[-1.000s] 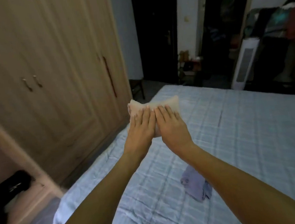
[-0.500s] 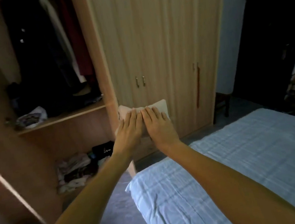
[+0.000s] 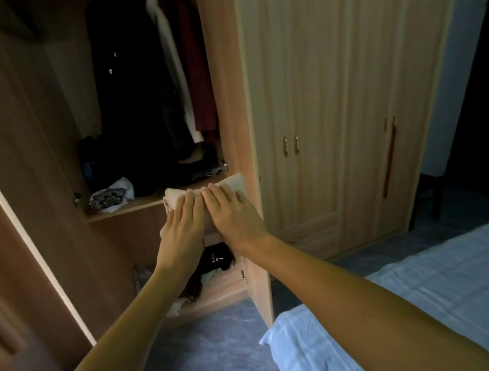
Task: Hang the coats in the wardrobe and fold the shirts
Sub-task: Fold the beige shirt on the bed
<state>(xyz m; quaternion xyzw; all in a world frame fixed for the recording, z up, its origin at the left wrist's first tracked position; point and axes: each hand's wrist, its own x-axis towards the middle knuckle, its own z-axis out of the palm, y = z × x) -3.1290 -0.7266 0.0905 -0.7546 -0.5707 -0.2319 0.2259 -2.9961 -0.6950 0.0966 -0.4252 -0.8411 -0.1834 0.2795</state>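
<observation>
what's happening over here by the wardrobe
A person holds a folded cream garment in the air, with the left hand and right hand side by side on top of it. It is in front of the open wardrobe, near the shelf, not yet set down. Dark coats hang inside above the shelf. A bed is at lower right.

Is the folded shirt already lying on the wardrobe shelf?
No: the left hand and right hand hold the shirt in the air, overlapping the upright panel, short of the shelf.
</observation>
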